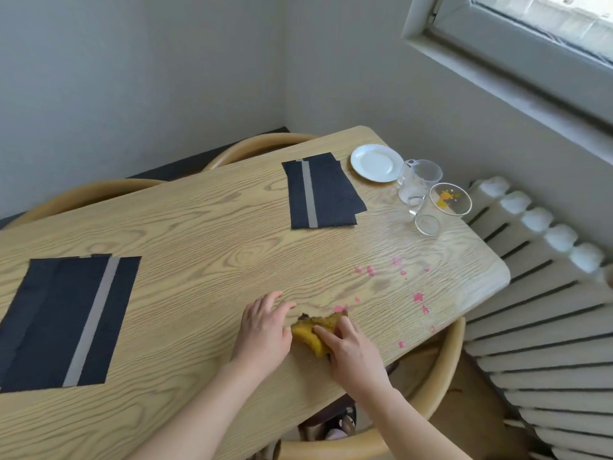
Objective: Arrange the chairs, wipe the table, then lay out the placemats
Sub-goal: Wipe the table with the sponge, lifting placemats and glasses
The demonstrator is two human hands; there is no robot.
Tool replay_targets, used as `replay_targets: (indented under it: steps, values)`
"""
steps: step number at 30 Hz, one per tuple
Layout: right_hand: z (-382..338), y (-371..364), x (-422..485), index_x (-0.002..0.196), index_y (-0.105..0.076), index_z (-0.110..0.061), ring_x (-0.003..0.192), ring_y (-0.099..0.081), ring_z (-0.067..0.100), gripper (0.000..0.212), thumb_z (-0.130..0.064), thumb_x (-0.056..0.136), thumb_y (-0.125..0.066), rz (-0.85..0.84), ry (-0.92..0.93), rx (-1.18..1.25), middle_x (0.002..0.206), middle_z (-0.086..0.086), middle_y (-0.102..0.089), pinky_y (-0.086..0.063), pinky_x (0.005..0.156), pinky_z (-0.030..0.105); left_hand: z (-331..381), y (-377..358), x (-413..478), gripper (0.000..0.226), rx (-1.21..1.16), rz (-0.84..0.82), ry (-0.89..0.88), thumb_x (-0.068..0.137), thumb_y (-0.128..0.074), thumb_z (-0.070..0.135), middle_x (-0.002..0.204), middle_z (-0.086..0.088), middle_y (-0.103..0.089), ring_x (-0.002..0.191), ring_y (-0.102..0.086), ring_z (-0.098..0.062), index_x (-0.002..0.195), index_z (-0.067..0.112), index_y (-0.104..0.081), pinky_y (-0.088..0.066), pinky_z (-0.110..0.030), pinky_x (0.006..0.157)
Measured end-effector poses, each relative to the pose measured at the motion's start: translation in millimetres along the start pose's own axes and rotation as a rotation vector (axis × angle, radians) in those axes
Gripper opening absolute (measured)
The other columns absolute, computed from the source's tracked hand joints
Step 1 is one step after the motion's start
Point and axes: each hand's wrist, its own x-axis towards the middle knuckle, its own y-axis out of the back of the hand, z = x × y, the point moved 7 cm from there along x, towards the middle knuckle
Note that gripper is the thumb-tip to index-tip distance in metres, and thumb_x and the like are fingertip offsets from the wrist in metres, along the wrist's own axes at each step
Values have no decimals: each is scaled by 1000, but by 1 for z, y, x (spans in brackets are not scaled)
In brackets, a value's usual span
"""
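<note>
While pink spots [418, 297] dot the surface [215, 234], wiping is unfinished. The right hand [355, 353] presses near-straight fingers on the yellow cloth [310, 335] at the near edge. The left hand [262, 330] lies flat beside it, holding nothing. Chairs [441, 370] appear tucked in. Placemats [66, 320] sit piled, not yet laid out.

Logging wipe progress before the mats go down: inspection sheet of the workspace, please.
Surface: wood-grain table, pink spots near its right end.
Job's things: yellow cloth at the near edge; left placemats and far placemats in dark piles; far chairs tucked in, near chair under the right end.
Clutter: plate and two glass mugs at the far right corner.
Grippers: left hand flat on the table beside the cloth; right hand presses on the cloth.
Cables: nothing seen.
Surroundings: radiator right of the table, window above it.
</note>
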Motion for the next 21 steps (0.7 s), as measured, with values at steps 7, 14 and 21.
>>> replay_targets:
  steps: [7,14,21]
  values:
    - [83,37,36,139,-47,-32,87,-45,17,48,-16,93,-49,78,-295,9,101,-1,-37,-41,64,26,16,-3,20,41,-19,4,57,92,-48,22,150,4,-27,138,-23,-16,133,31,-44,-17,-34,115]
    - [5,5,26,142,-38,-29,94,-48,19,54,-14,91,-49,-91,105,113,118,3,-42,-44,78,28,25,-7,32,41,2,21,101,92,-50,22,149,5,-29,137,-24,-16,132,31,-45,-18,-34,114]
    - [51,25,48,142,-40,-32,101,-53,24,54,-17,92,-52,-69,16,83,120,2,-43,-50,85,34,35,-6,50,43,-7,51,102,91,-52,21,148,3,-31,137,-26,-16,133,28,-46,-17,-33,114]
